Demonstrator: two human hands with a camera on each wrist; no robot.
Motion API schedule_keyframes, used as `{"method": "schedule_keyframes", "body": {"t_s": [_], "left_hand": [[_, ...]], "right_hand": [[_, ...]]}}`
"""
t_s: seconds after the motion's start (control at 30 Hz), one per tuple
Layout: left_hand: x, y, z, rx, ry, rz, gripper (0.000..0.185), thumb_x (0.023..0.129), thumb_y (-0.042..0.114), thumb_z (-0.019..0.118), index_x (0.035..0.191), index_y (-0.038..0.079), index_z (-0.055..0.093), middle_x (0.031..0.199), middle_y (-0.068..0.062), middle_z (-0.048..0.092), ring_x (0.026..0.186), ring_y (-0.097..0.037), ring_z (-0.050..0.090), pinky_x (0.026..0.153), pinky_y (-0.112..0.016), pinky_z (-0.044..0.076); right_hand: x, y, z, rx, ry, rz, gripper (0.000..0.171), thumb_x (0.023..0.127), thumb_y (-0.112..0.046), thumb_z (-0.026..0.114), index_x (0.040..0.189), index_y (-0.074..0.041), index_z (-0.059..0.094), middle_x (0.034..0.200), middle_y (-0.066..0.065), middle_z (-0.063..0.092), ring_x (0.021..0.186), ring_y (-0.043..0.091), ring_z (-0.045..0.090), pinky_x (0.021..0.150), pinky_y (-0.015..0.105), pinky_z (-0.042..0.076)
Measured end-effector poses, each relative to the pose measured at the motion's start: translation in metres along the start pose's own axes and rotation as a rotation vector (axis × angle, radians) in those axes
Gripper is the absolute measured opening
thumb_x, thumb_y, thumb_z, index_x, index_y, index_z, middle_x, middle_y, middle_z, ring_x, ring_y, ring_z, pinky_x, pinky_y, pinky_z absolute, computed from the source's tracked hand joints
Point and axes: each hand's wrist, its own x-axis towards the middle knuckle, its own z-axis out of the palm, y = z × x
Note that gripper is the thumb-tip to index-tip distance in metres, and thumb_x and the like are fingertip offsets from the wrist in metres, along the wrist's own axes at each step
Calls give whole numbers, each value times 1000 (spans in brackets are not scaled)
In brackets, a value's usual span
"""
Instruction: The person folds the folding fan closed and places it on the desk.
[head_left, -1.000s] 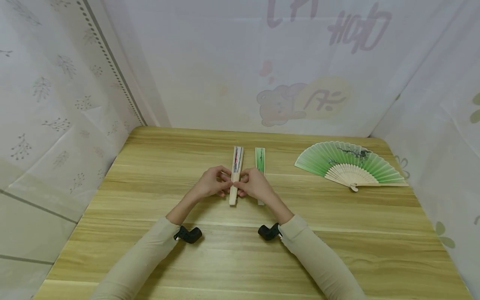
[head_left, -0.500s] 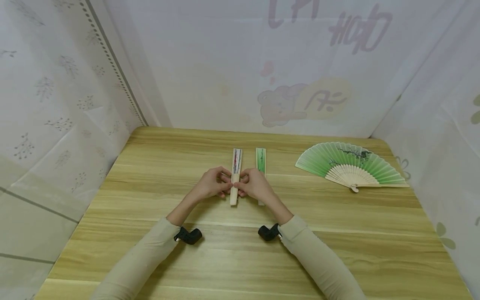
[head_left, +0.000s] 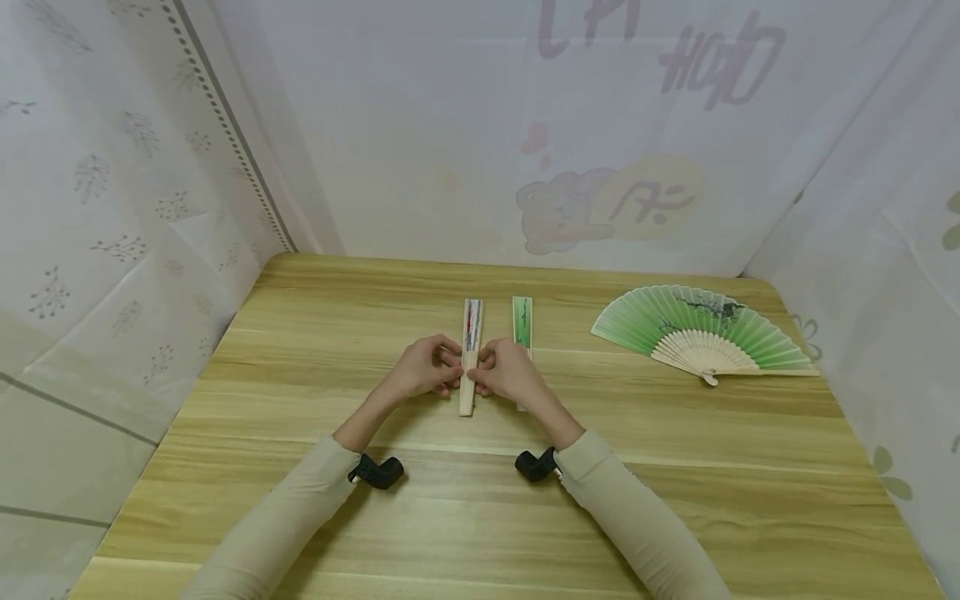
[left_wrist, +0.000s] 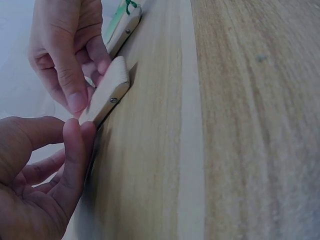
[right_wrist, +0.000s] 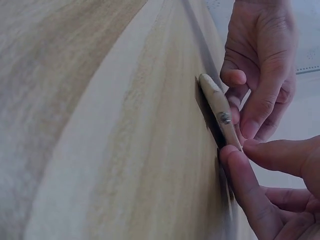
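Observation:
A folded hand fan [head_left: 472, 329] with pale wooden ribs and a white, red and grey printed leaf lies lengthwise between the hands. My left hand [head_left: 426, 367] pinches its left edge with thumb and fingers. From the other side my right hand [head_left: 508, 368] pinches the right edge. In the left wrist view, the fan's riveted end [left_wrist: 114, 90] is toward the camera, just above the table. The right wrist view shows the same rivet end [right_wrist: 220, 107] slightly off the wood, with a dark shadow below. Fingertips of both hands nearly meet at the ribs.
A folded green fan [head_left: 522, 317] lies just right, partly behind the right hand; its green cord [left_wrist: 131, 5] shows in the left wrist view. Farther right is a spread green fan [head_left: 675, 321]. The wooden table [head_left: 465, 517] ends at a curtain [head_left: 420, 167].
The folded fan between the hands has shifted slightly toward the person. Both hands keep their pinch and have barely moved; the two green fans stay put.

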Motion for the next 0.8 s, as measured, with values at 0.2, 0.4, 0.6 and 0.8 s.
{"method": "schedule_keyframes", "body": {"t_s": [0.2, 0.4, 0.6, 0.8], "left_hand": [[1, 3, 0, 0, 9, 8, 31, 94, -7, 69, 123, -10, 56, 96, -20, 68, 70, -27, 70, 58, -36, 61], [1, 4, -1, 13, 11, 38, 31, 94, -7, 68, 123, -12, 56, 97, -23, 68, 71, -30, 70, 58, -37, 61], [-1, 5, -2, -6, 25, 35, 30, 96, -5, 66, 123, -11, 56, 98, -22, 69, 71, -30, 70, 57, -37, 61], [-2, 4, -3, -28, 55, 32, 26, 97, -3, 65, 121, -10, 57, 100, -24, 69, 72, -30, 70, 58, -36, 61]], "right_hand": [[-2, 1, -3, 56, -10, 22, 32, 94, -4, 74, 119, 12, 62, 78, 8, 70, 62, 20, 71, 57, 29, 60], [-4, 6, -10, 170, -57, 11, 32, 94, -3, 73, 119, 13, 60, 83, 13, 70, 67, 24, 72, 61, 33, 61], [-6, 13, -18, 239, -115, -59, 27, 98, -4, 69, 119, 12, 61, 91, 18, 70, 72, 28, 72, 65, 37, 62], [-9, 22, -28, 339, -146, -67, 26, 101, -6, 64, 121, 11, 62, 100, 22, 68, 79, 29, 73, 71, 39, 62]]}}
